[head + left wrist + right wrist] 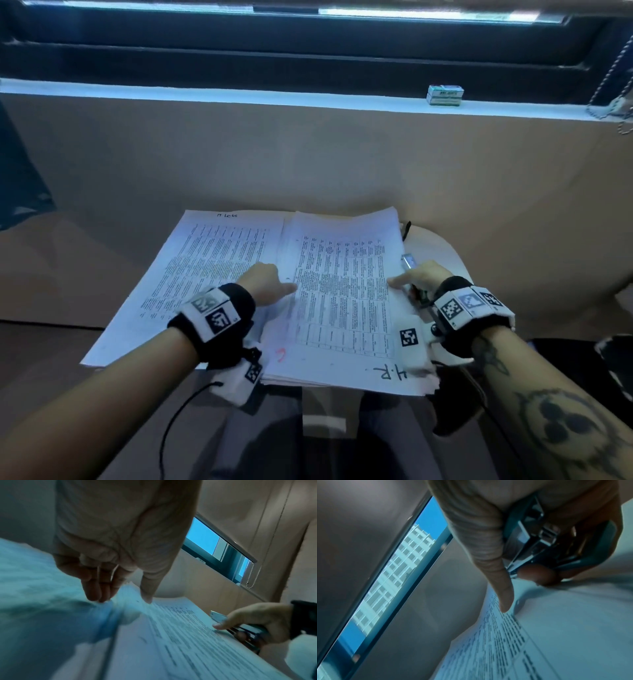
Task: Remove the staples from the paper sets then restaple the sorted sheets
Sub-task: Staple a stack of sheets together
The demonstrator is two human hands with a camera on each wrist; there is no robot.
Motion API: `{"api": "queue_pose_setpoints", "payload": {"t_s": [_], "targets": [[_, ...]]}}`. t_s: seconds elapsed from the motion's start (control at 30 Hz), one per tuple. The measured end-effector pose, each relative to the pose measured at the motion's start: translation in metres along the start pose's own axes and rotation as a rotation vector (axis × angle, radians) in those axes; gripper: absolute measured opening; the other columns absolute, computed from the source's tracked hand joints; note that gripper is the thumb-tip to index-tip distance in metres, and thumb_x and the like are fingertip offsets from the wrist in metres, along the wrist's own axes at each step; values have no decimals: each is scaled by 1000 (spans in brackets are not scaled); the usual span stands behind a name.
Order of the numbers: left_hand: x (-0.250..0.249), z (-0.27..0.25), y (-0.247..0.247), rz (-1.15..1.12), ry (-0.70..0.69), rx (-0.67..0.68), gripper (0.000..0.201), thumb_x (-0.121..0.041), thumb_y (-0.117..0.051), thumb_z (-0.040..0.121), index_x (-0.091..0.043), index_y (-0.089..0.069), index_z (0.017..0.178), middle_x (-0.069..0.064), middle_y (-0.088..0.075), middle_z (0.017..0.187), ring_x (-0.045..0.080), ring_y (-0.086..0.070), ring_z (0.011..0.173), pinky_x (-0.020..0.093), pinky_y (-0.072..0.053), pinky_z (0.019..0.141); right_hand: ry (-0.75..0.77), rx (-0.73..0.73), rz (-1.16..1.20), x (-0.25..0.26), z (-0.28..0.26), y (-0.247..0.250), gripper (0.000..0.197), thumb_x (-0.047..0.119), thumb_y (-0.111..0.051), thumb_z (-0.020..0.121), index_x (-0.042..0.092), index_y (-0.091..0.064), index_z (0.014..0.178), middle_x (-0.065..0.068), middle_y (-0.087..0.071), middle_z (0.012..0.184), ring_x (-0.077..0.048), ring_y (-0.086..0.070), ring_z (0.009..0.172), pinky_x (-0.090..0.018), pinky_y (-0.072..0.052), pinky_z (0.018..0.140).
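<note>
**Both hands on the "H.R" paper stack, stapler in the right**

Head view: two stacks of printed sheets lie side by side on a small white table (442, 246). The left stack (205, 260) bears a handwritten heading; the right stack (342, 291) is marked "H.R" at its near edge. The left hand (265, 279) touches the right stack's left edge. The right hand (426, 275) rests at its right edge, holding a stapler (409, 262). A small box (445, 95) sits on the windowsill.

Left wrist view: the left hand's fingers (96, 588) hang relaxed, the thumb tip on the paper, grasping nothing.

Right wrist view: the right hand's fingers (537, 574) curl round the stapler, while the thumb presses the sheet.
</note>
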State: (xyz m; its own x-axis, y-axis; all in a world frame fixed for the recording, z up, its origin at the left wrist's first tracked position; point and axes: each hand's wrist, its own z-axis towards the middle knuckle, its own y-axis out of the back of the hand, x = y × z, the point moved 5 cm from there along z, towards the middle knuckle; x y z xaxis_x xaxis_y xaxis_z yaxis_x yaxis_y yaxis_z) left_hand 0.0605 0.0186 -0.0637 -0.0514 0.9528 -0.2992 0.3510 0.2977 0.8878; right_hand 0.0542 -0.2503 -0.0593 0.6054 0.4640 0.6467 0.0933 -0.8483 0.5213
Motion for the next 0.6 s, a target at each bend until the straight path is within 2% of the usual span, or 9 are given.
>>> {"api": "queue_pose_setpoints", "payload": {"t_s": [0.1,0.2,0.3,0.4,0.47,0.53,0.6], "targets": [[-3,2,-5,-49,42,-25,47,-39,-57,90,3,-53,110,8,-57,97,16,-48,71,21,-38,57,-17,16,-19,-2,3,-4,22,10,-75,77,1,-55,79,-13,-60,76,-23,-55,61,-27,-44,55],[-8,0,-3,-49,66,1,44,-38,-61,87,-1,-52,108,7,-54,90,16,-49,73,21,-39,59,13,-31,-56,0,10,-6,22,5,-72,79,4,-50,74,-10,-56,71,-21,-52,59,-26,-40,52],[-22,-2,-5,-14,51,44,50,-40,-63,85,3,-53,108,14,-59,105,24,-57,87,25,-41,67,21,-55,-100,-5,14,1,18,4,-71,79,3,-53,80,-11,-58,75,-24,-56,67,-27,-44,57],[-41,0,-15,-18,11,25,43,-38,-66,83,-1,-51,100,14,-56,108,19,-51,78,22,-37,58,-4,-79,-145,-17,15,19,21,6,-72,79,3,-51,79,-11,-57,74,-23,-54,63,-27,-41,54],[-50,2,-20,-56,9,12,43,-36,-68,82,-2,-50,99,13,-51,106,17,-47,74,19,-33,50,-21,-92,-154,-24,15,28,25,9,-72,80,4,-48,77,-10,-55,73,-22,-52,61,-27,-37,50],[-55,3,-23,-106,19,14,44,-33,-71,80,-1,-50,100,9,-48,97,16,-46,72,18,-32,48,-28,-90,-157,-28,16,32,26,10,-71,81,5,-46,76,-11,-56,75,-23,-53,63,-27,-38,51],[-53,7,-24,-175,32,32,39,-31,-75,77,-4,-48,88,5,-49,83,15,-45,66,19,-30,47,-21,-92,-174,-29,20,33,26,11,-72,80,5,-47,76,-13,-59,83,-26,-56,70,-28,-42,57]]}}
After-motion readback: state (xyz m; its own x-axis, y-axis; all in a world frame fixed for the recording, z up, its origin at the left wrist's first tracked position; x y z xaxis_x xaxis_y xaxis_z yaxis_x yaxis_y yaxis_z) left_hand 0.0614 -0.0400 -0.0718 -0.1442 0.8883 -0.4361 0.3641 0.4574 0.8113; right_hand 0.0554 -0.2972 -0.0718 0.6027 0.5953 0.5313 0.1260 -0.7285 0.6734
